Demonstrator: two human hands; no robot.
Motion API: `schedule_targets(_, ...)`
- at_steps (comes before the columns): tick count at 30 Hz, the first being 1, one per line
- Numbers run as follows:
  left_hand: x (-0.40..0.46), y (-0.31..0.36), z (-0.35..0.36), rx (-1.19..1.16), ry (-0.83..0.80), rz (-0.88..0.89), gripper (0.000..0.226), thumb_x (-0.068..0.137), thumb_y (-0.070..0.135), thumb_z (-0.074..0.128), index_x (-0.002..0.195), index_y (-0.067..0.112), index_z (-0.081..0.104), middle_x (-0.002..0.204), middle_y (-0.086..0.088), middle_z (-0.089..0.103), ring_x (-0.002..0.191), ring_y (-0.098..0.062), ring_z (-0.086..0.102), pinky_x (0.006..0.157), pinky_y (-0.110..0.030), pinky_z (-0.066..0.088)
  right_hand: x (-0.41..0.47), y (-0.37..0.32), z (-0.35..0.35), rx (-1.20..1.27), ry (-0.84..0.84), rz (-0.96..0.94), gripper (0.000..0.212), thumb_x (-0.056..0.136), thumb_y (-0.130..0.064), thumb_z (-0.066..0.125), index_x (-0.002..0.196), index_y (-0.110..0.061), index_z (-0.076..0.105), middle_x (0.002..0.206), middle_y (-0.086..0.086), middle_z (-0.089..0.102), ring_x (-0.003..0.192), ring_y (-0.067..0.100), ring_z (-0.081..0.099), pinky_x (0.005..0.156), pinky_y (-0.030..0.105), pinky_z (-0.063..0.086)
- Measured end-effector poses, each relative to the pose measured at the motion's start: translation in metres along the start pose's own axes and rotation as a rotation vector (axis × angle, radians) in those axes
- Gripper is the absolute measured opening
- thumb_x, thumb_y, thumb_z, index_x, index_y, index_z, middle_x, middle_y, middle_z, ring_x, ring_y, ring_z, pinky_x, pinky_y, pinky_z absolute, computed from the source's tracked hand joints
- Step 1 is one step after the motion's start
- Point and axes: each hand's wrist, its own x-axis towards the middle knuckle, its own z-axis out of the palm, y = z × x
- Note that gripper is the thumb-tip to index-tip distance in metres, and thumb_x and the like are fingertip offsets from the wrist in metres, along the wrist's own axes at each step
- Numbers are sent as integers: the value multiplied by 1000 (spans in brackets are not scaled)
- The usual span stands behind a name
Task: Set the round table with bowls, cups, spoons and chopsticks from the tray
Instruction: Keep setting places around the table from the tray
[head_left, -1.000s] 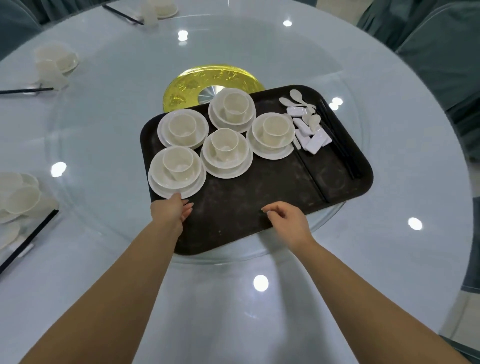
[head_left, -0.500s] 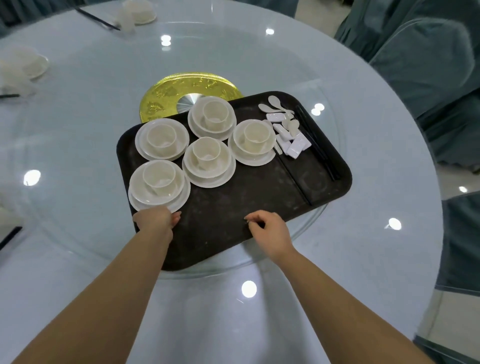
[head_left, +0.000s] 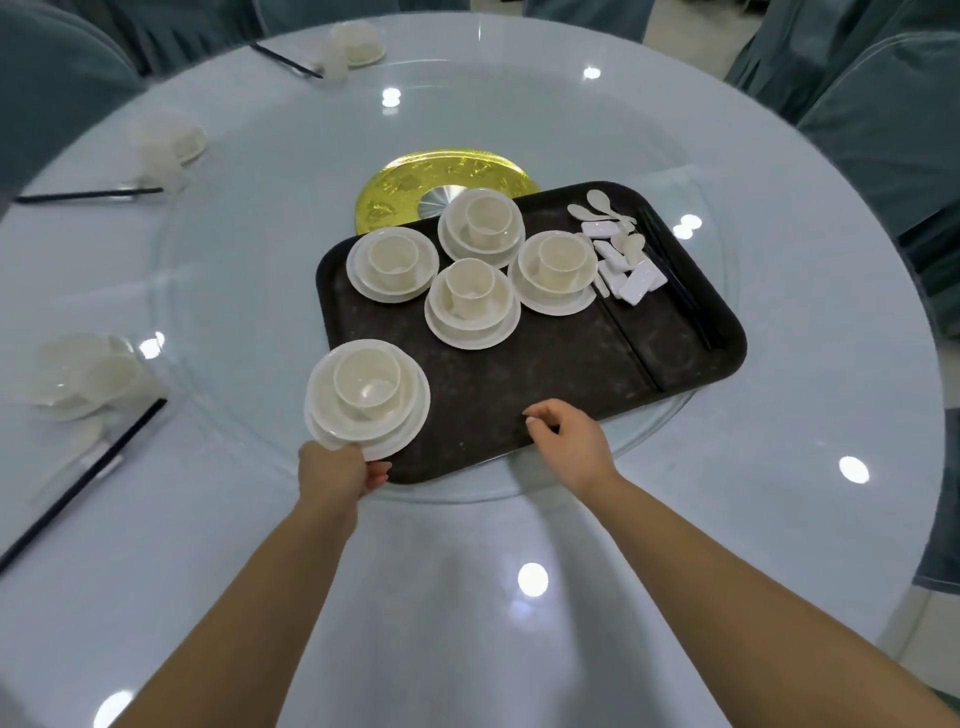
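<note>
I am lifting one set (head_left: 367, 397) off the tray (head_left: 519, 384) with my left hand (head_left: 337, 475), its grip pinching the near rim of the bottom plate, cup and bowl stacked on top. My right hand (head_left: 569, 444) is steadying the tray's near edge, fingers curled on it. I am keeping the plate level so the cup is not sliding, and aiming for the bare worktop (head_left: 441, 597) just in front of me.
</note>
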Motion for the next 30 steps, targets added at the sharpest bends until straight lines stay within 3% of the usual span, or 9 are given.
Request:
schedule_targets(6, -46, -37, -61, 89, -21, 118, 17, 94, 8, 54, 110, 6, 57, 91, -12, 65, 64, -22, 66, 50, -28, 54, -50, -31, 28, 116, -63, -98, 20, 96, -25, 54, 113, -22, 65, 103, -11, 65, 94, 6, 60, 80, 18, 44)
schedule_targets(9, -62, -61, -86, 129, 49, 91, 17, 94, 9, 52, 110, 7, 47, 95, -12, 61, 66, -23, 65, 50, -29, 53, -80, -43, 48, 164, -142, -130, 20, 96, -29, 53, 113, -28, 64, 97, -17, 64, 89, 0, 60, 73, 10, 47)
schedule_targets(14, -79, -103, -115, 209, 80, 43, 18, 93, 4, 46, 110, 10, 43, 96, -11, 58, 67, -25, 64, 54, -32, 55, -122, -55, 85, 175, -305, -117, 24, 97, -31, 50, 120, -30, 59, 96, -18, 60, 89, 9, 65, 84, 30, 55)
schedule_targets(17, -88, -127, -128, 222, 71, -9, 17, 93, 3, 48, 108, 12, 46, 95, -11, 59, 70, -25, 64, 50, -29, 53, -142, -55, 101, 103, -406, -136, 31, 93, -27, 54, 124, -31, 54, 101, -11, 60, 89, 12, 65, 82, 28, 53)
schedule_targets(20, -97, -148, -140, 243, 74, -39, 18, 93, 3, 46, 93, 21, 45, 92, -9, 59, 73, -26, 64, 48, -28, 52, -158, -51, 114, -33, -476, -190, 48, 85, -19, 61, 130, -32, 50, 105, -9, 56, 85, 9, 58, 75, 21, 45)
schedule_targets(23, -107, -167, -150, 323, 69, -48, 15, 90, 4, 44, 98, 17, 46, 86, -10, 61, 72, -29, 64, 61, -41, 59, -169, -45, 122, -193, -549, -232, 66, 79, -17, 66, 138, -31, 42, 108, -7, 50, 84, 10, 52, 78, 23, 43)
schedule_targets(25, -113, -176, -154, 365, 63, -49, 18, 89, 5, 43, 107, 12, 44, 85, -12, 61, 74, -33, 65, 72, -51, 59, -174, -44, 126, -277, -604, -256, 72, 76, -19, 68, 141, -30, 39, 110, -5, 51, 95, 14, 55, 83, 28, 45)
schedule_targets(27, -117, -181, -156, 376, 63, -55, 17, 91, 8, 43, 108, 10, 44, 85, -12, 62, 77, -35, 66, 76, -52, 57, -177, -43, 129, -335, -649, -276, 79, 74, -19, 69, 145, -28, 35, 121, -1, 54, 112, 20, 55, 92, 35, 47)
schedule_targets(30, -120, -181, -157, 416, 73, -5, 16, 93, 16, 43, 109, 14, 46, 91, -10, 64, 81, -30, 65, 78, -48, 57, -183, -44, 134, -398, -655, -303, 78, 74, -25, 69, 143, -31, 34, 125, 3, 51, 111, 23, 55, 92, 36, 47)
